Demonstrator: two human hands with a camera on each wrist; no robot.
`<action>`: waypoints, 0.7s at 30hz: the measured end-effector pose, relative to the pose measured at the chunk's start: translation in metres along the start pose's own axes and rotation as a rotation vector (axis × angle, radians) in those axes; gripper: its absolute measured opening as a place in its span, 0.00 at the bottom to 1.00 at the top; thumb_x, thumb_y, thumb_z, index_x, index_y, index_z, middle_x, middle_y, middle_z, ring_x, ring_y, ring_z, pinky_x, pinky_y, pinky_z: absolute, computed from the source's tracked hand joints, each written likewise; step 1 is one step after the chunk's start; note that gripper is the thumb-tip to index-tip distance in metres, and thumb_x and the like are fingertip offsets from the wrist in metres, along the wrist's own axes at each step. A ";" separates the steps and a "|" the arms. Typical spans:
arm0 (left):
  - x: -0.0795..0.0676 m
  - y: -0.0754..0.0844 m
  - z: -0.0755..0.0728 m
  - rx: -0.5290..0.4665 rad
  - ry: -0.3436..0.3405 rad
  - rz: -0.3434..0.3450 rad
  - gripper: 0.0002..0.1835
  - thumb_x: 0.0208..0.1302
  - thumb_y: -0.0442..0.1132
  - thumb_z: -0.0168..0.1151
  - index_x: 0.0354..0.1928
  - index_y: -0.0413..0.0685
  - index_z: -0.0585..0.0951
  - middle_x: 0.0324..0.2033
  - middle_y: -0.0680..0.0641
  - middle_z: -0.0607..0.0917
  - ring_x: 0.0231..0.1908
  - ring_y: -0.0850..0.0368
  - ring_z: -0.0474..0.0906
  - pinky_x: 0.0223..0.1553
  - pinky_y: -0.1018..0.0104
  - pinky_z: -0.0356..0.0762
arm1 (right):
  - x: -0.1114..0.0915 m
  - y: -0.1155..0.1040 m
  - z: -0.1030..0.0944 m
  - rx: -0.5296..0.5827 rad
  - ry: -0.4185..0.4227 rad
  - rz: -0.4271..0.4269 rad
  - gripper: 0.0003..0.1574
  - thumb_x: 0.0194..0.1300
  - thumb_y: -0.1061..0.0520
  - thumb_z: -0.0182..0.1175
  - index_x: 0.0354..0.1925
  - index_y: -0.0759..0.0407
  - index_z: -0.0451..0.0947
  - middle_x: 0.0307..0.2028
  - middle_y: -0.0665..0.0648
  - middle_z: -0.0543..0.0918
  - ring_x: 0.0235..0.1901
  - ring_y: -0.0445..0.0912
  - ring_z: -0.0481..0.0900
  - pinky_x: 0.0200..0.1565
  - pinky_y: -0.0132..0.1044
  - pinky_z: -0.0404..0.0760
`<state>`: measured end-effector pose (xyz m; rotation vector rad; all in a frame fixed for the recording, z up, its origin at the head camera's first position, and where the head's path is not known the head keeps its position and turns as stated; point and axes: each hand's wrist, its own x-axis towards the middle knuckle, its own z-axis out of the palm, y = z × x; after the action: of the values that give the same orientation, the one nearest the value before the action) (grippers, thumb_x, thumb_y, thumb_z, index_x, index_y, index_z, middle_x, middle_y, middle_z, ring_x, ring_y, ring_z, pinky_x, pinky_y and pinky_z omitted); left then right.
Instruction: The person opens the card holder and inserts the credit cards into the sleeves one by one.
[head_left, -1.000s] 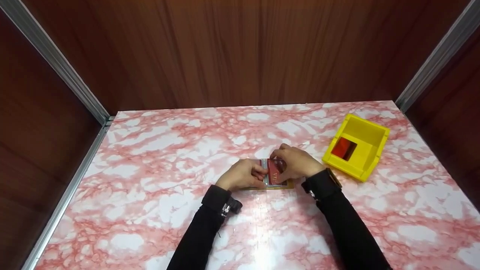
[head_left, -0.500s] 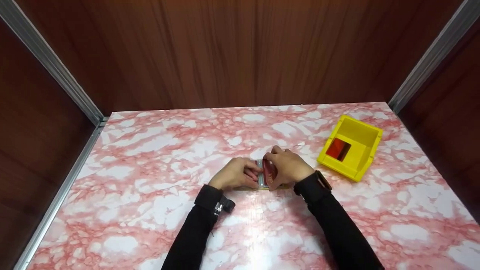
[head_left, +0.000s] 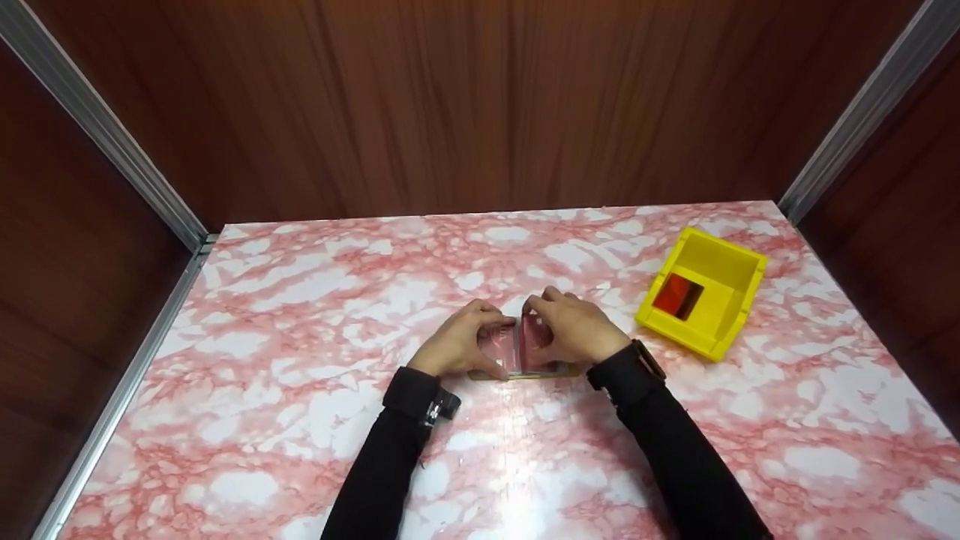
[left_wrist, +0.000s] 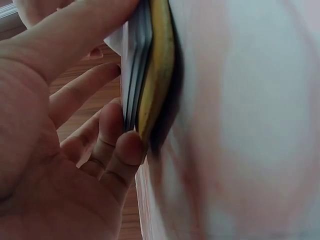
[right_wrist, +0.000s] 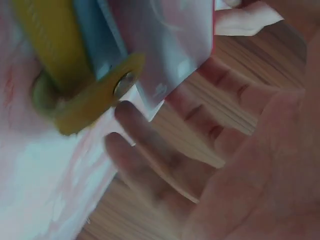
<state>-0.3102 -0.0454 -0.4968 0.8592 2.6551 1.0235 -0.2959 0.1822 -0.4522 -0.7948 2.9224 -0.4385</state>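
Observation:
An open yellow card holder [left_wrist: 159, 65] lies on the table between both hands, its clear plastic sleeves [left_wrist: 137, 60] stacked inside. My left hand [head_left: 454, 343] grips its left half, thumb at the near edge and fingertips at the far edge. My right hand [head_left: 583, 330] pinches a red card [head_left: 534, 337] by opposite edges, raised and tilted at the middle of the holder. In the right wrist view a glossy see-through sheet [right_wrist: 160, 50] with a red edge stands by the fingers. Beside it sticks out the holder's strap [right_wrist: 82, 117] with a metal snap [right_wrist: 123, 85]. Whether the card sits inside a sleeve I cannot tell.
A yellow bin [head_left: 735, 300] stands to the right of the hands, with a red-and-dark rectangle [head_left: 677, 296] at its bottom. Brown wood-grain panels [head_left: 450, 105] border the pink marbled table [head_left: 300, 300] at the back and both sides.
The red card has shifted left and tilted up with my right hand. My left fingers have moved from the middle strip to the outer edges, and a pinkish sleeve now shows under that hand.

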 end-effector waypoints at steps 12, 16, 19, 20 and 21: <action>0.000 -0.001 -0.001 -0.031 0.006 -0.040 0.54 0.38 0.44 0.89 0.72 0.46 0.75 0.59 0.45 0.78 0.56 0.51 0.76 0.63 0.57 0.74 | 0.010 0.018 0.004 0.338 0.104 0.044 0.41 0.60 0.64 0.73 0.70 0.60 0.73 0.53 0.68 0.80 0.41 0.55 0.82 0.49 0.51 0.82; 0.000 -0.001 -0.001 -0.042 0.001 -0.058 0.55 0.39 0.45 0.89 0.73 0.45 0.73 0.57 0.45 0.77 0.52 0.52 0.75 0.58 0.57 0.75 | 0.011 0.023 0.005 0.403 0.106 0.055 0.45 0.60 0.67 0.71 0.74 0.59 0.68 0.52 0.68 0.81 0.36 0.52 0.82 0.45 0.47 0.83; 0.001 -0.002 -0.001 -0.038 -0.003 -0.064 0.56 0.39 0.46 0.89 0.74 0.44 0.71 0.57 0.46 0.77 0.52 0.53 0.74 0.58 0.57 0.75 | 0.011 0.025 0.005 0.435 0.105 0.058 0.49 0.59 0.69 0.70 0.76 0.59 0.65 0.51 0.68 0.82 0.35 0.51 0.82 0.44 0.46 0.83; 0.001 -0.002 -0.001 -0.039 -0.003 -0.065 0.57 0.39 0.46 0.89 0.74 0.44 0.71 0.57 0.46 0.77 0.52 0.53 0.74 0.58 0.58 0.75 | 0.011 0.024 0.006 0.449 0.105 0.064 0.50 0.59 0.70 0.70 0.76 0.59 0.64 0.51 0.68 0.82 0.35 0.50 0.82 0.43 0.45 0.83; 0.000 -0.002 0.000 -0.040 -0.001 -0.068 0.57 0.39 0.46 0.89 0.75 0.44 0.71 0.57 0.46 0.77 0.52 0.53 0.74 0.58 0.58 0.75 | 0.011 0.024 0.006 0.462 0.108 0.070 0.51 0.58 0.70 0.70 0.77 0.58 0.64 0.51 0.68 0.82 0.34 0.50 0.82 0.43 0.44 0.83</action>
<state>-0.3118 -0.0468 -0.4980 0.7557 2.6342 1.0562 -0.3167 0.1951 -0.4649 -0.6138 2.7523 -1.1236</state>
